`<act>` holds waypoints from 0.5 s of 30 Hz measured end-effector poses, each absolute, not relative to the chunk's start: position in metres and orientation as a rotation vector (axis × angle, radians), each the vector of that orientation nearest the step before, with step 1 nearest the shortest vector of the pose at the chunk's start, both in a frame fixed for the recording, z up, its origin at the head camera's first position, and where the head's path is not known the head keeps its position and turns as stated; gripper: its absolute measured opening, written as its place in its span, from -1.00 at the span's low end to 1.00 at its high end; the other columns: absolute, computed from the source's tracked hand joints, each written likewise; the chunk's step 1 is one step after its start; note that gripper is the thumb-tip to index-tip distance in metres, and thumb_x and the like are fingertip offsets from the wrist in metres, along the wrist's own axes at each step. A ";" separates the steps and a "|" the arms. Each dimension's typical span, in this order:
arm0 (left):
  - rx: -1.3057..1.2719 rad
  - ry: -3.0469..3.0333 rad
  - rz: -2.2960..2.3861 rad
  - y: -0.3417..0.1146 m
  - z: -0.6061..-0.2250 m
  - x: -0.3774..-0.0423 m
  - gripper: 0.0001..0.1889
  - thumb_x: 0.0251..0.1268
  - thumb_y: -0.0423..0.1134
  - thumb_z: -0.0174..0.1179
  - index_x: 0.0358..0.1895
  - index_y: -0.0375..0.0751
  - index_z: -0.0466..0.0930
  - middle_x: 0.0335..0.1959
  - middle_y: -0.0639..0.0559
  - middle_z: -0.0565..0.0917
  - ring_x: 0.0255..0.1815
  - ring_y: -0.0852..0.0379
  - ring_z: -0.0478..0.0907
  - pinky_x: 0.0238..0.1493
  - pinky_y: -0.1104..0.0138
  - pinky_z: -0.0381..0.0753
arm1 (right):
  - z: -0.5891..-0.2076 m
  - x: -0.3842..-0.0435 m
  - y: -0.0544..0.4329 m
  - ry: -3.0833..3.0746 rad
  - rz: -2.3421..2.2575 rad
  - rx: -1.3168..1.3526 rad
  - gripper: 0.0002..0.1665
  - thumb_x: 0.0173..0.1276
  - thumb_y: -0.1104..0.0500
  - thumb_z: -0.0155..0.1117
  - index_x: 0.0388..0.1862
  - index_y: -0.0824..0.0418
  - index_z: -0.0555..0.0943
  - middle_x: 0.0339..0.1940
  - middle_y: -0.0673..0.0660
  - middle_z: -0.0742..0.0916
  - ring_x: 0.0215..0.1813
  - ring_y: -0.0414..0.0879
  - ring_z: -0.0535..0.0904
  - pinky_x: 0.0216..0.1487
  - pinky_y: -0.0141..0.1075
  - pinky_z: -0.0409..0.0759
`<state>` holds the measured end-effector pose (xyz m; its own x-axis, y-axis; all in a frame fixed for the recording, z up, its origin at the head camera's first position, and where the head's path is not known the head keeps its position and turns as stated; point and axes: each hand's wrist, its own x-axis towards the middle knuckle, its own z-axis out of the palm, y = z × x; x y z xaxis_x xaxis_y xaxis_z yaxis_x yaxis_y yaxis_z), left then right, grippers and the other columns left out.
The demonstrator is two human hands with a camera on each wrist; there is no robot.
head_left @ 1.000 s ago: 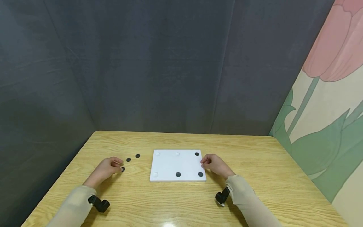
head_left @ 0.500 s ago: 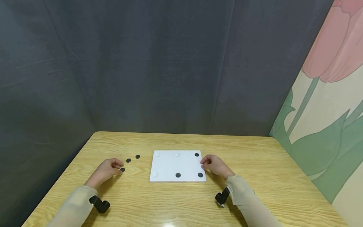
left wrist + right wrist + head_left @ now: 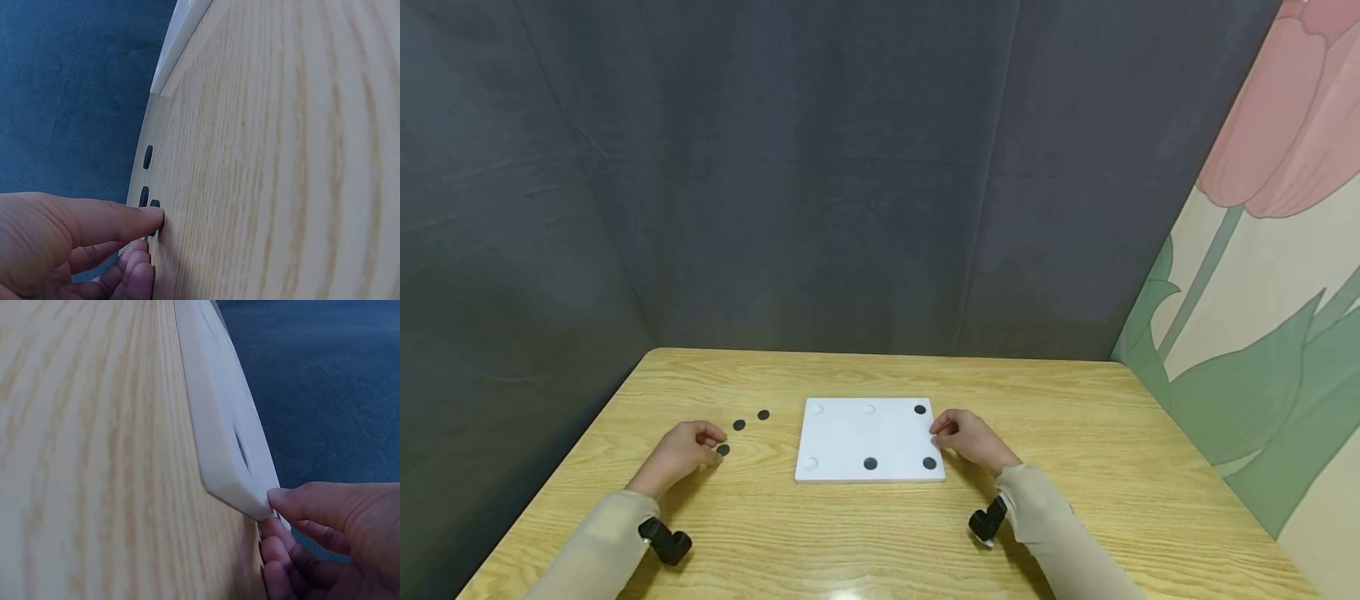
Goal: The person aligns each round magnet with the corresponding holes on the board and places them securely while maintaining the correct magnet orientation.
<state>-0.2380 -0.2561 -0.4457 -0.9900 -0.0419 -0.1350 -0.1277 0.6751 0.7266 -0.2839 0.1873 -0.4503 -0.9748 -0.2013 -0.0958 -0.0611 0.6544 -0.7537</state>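
- The left hand (image 3: 683,448) is at the lower left of the head frame, its thumb tip touching the nearest loose disc (image 3: 723,450), a flat black round lying on the bench (image 3: 880,533).
- Its other fingers are bent beside the thumb, low over the wood; whether they pinch that disc or only touch it, I cannot tell.
- Two more black discs lie just beyond, towards the upper right of that hand: the middle loose disc (image 3: 739,425) and the far loose disc (image 3: 763,415), the three apart from one another.
- The white board (image 3: 842,437) lies flat in the lower centre of the frame.
- The right hand (image 3: 970,437) is at the board's right edge; its fingers pinch that edge, thumb on the top face and the others curled against the side.
- Black discs sit in the board at its upper right (image 3: 920,409), lower middle (image 3: 870,463) and lower right (image 3: 929,463).
- Pale round recesses show at its upper left (image 3: 817,409), upper middle (image 3: 868,409) and lower left (image 3: 811,463).
- A dark curtain (image 3: 812,167) fills the top of the frame; a painted pink tulip (image 3: 1270,142) is at the upper right.
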 end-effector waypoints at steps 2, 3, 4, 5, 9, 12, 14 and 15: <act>-0.145 2.774 1.216 -0.256 -0.446 -0.238 -0.70 0.05 -0.49 0.29 -0.09 -0.41 0.55 -0.25 -0.15 0.54 -0.25 0.00 0.43 -0.23 0.22 0.44 | -0.451 -0.284 0.187 2.704 -1.217 -0.208 -0.93 0.26 0.34 0.31 -0.28 0.24 0.62 -0.35 0.09 0.62 -0.30 -0.09 0.45 -0.26 -0.33 0.42; -0.147 2.772 1.218 -0.256 -0.446 -0.238 -0.71 0.05 -0.49 0.29 -0.10 -0.41 0.55 -0.25 -0.15 0.54 -0.24 0.00 0.43 -0.22 0.21 0.44 | -0.451 -0.284 0.186 2.703 -1.219 -0.198 -0.93 0.26 0.33 0.32 -0.28 0.23 0.62 -0.35 0.09 0.62 -0.30 -0.09 0.45 -0.26 -0.32 0.42; -0.149 2.770 1.218 -0.256 -0.447 -0.238 -0.71 0.06 -0.49 0.29 -0.10 -0.41 0.55 -0.25 -0.15 0.54 -0.24 0.00 0.43 -0.22 0.21 0.44 | -0.451 -0.284 0.186 2.705 -1.215 -0.193 -0.93 0.26 0.33 0.32 -0.28 0.23 0.62 -0.35 0.09 0.62 -0.31 -0.09 0.45 -0.27 -0.32 0.42; -0.152 2.768 1.219 -0.256 -0.447 -0.237 -0.71 0.06 -0.49 0.29 -0.10 -0.41 0.55 -0.24 -0.15 0.54 -0.24 0.00 0.43 -0.22 0.21 0.44 | -0.451 -0.284 0.185 2.703 -1.216 -0.183 -0.93 0.26 0.33 0.32 -0.28 0.22 0.63 -0.36 0.08 0.62 -0.31 -0.09 0.44 -0.26 -0.32 0.42; -0.149 2.769 1.220 -0.257 -0.447 -0.237 -0.72 0.07 -0.49 0.29 -0.10 -0.41 0.55 -0.24 -0.16 0.54 -0.24 0.00 0.43 -0.22 0.21 0.44 | -0.452 -0.284 0.184 2.699 -1.219 -0.170 -0.92 0.25 0.34 0.32 -0.28 0.22 0.62 -0.36 0.08 0.61 -0.30 -0.10 0.44 -0.26 -0.31 0.42; -0.141 2.771 1.221 -0.258 -0.447 -0.237 -0.72 0.08 -0.49 0.29 -0.10 -0.42 0.56 -0.24 -0.16 0.54 -0.25 0.00 0.44 -0.24 0.22 0.45 | -0.451 -0.284 0.183 2.698 -1.225 -0.178 -0.92 0.25 0.34 0.32 -0.28 0.23 0.62 -0.36 0.08 0.61 -0.30 -0.10 0.44 -0.26 -0.30 0.42; -0.136 2.772 1.217 -0.258 -0.447 -0.238 -0.72 0.08 -0.48 0.29 -0.10 -0.41 0.56 -0.24 -0.16 0.55 -0.25 0.00 0.44 -0.24 0.22 0.45 | -0.451 -0.285 0.184 2.695 -1.230 -0.180 -0.92 0.26 0.34 0.31 -0.28 0.23 0.62 -0.36 0.08 0.61 -0.31 -0.10 0.44 -0.26 -0.30 0.41; -0.137 2.774 1.215 -0.258 -0.446 -0.238 -0.73 0.09 -0.48 0.29 -0.10 -0.41 0.56 -0.24 -0.16 0.55 -0.25 0.00 0.44 -0.24 0.22 0.45 | -0.450 -0.285 0.184 2.695 -1.232 -0.182 -0.92 0.26 0.35 0.31 -0.28 0.23 0.62 -0.36 0.08 0.61 -0.31 -0.10 0.44 -0.27 -0.31 0.41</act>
